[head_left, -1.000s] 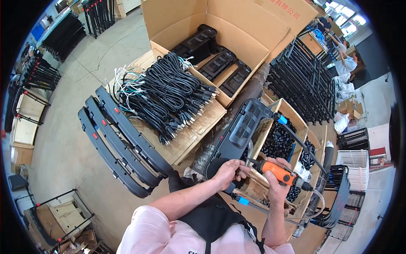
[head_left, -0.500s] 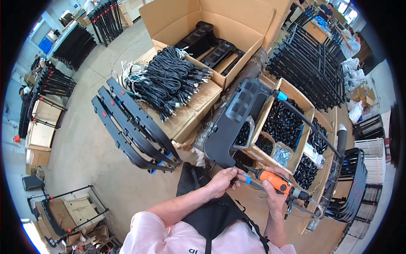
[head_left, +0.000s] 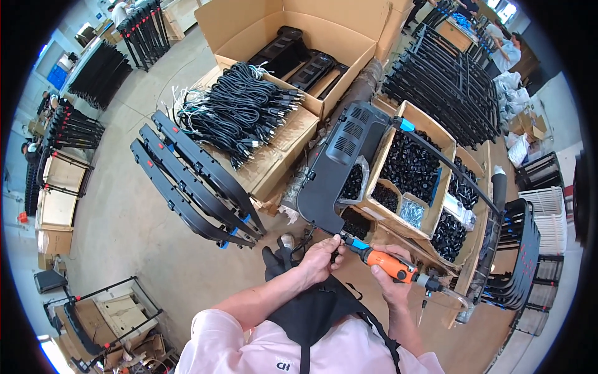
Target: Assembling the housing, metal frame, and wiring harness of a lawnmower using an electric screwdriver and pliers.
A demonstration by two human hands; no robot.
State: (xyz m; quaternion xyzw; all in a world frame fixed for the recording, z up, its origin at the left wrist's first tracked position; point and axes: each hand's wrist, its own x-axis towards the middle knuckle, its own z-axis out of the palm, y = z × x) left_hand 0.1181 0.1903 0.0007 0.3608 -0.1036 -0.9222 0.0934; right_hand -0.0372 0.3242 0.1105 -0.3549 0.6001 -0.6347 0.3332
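My right hand clamped on orange driver, left hand curled by black housing, grip contents I cannot tell

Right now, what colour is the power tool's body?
The power tool's body is orange, clearest in head view.

From my station I see power cords on a carton, left of the vented housing. To its right — a compartmented bin with screws inside.

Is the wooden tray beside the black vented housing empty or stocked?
Stocked: the wooden tray holds a heap of small black parts in its large compartment and small silver pieces in another.
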